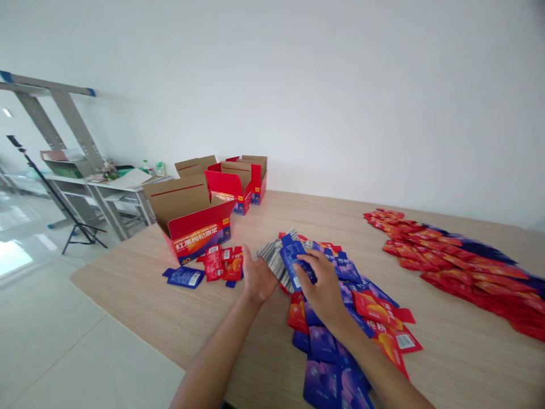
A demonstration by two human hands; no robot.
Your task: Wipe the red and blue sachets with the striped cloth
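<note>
My right hand [319, 281] pinches a blue pouch [293, 258] with white print, tilted over a fanned stack of pouches [272, 257] whose silvery edges face up. At the left end of that stack is my left hand [259, 278], palm turned toward it and thumb stretched out. The left fingers are partly hidden by the stack, and I see no clear grip. Under and beside my right forearm spread blue-purple pouches [326, 343] and red-orange pouches [385, 341], overlapping loosely.
Open red cartons [200, 238] stand at the table's left and back. Before the nearest lie a blue pouch [186, 277] and several small red packets [214, 264]. A long heap of red and blue pouches [464, 264] lies right. Beyond the table edge stands a tripod [76, 224].
</note>
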